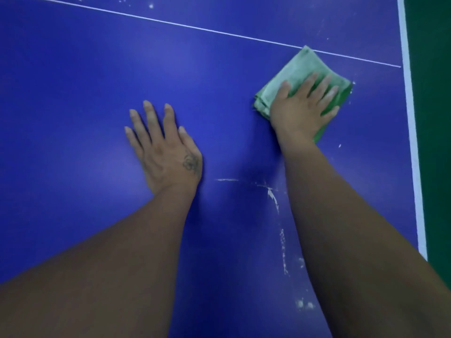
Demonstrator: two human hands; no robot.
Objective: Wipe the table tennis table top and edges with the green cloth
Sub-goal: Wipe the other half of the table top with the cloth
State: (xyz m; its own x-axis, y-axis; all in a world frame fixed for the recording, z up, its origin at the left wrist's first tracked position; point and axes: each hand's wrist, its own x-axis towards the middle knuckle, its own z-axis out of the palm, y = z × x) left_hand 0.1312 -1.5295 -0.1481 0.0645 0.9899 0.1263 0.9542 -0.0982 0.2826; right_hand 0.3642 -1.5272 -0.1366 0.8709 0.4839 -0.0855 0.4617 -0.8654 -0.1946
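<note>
— Head view: what is seen at the edges?

— The blue worktop (73, 93) is bounded on the right by one broad white band (412, 142), with a dark green floor (434, 93) shown beyond it. One thin white line (195, 28) is drawn across the far part and meets that band.

— Where is the green cloth (292, 71) found?

— It is laid folded on the worktop near the right edge, apart from the band; its far corner is set on the thin line. It is pressed flat by the right hand (302, 111), whose fingers (324, 84) are spread and held straight on top, nothing being curled round it.

— And the other hand?

— The left hand (166, 152) is laid palm down on bare blue, well to the left of the cloth, fingers straight and slightly fanned, nothing held. A small tattoo (191, 163) is seen near its thumb.

— How much open room is shown?

— A wide stretch of blue is left to the left hand's left and up to the thin line. White smears (275, 201) are scattered between the forearms, and specks beyond the line.

— Counts?

— Two hands, one cloth, two lines are counted
</note>
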